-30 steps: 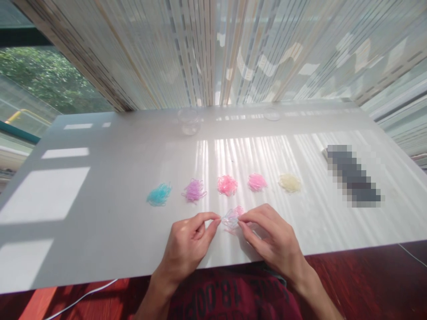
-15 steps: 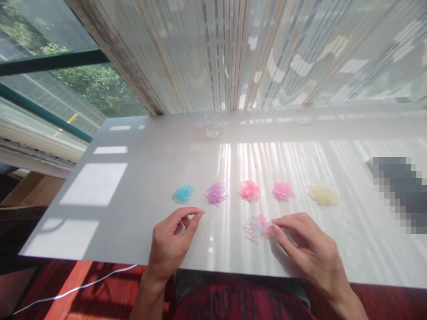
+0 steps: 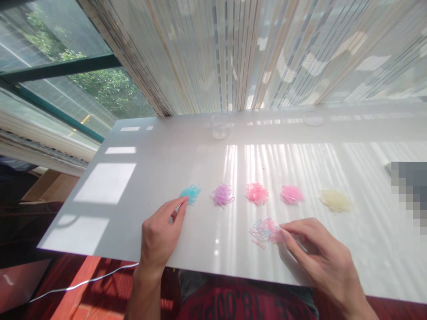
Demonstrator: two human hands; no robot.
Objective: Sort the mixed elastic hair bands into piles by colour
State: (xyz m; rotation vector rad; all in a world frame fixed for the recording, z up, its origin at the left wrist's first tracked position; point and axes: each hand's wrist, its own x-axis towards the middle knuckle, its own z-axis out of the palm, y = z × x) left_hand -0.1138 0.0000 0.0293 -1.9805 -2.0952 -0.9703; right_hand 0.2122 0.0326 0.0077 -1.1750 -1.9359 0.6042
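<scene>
My left hand (image 3: 163, 231) has its thumb and index finger pinched together at the lower edge of a blue pile of rubber bands (image 3: 191, 194). Whatever lies between those fingertips is too small to make out. My right hand (image 3: 322, 251) pinches at the right edge of a loose mixed pile of rubber bands (image 3: 263, 231), pink and pale blue. Its fingertips touch the pile, and what they hold is unclear. Behind it lie single-colour piles in a row: purple bands (image 3: 223, 194), coral-pink bands (image 3: 256, 194), pink bands (image 3: 292, 194) and pale yellow bands (image 3: 336, 201).
The piles lie on a white table (image 3: 160, 160) striped with sunlight. Towards the back stand a clear round container (image 3: 220, 126) and a clear disc (image 3: 313, 118). A string curtain (image 3: 207, 58) hangs behind. A pixelated dark object (image 3: 412, 186) lies at the right.
My left hand has moved left and forward, from near the purple pile to the blue pile, still pinched. My right hand stays at the mixed pile. The view has shifted slightly.
</scene>
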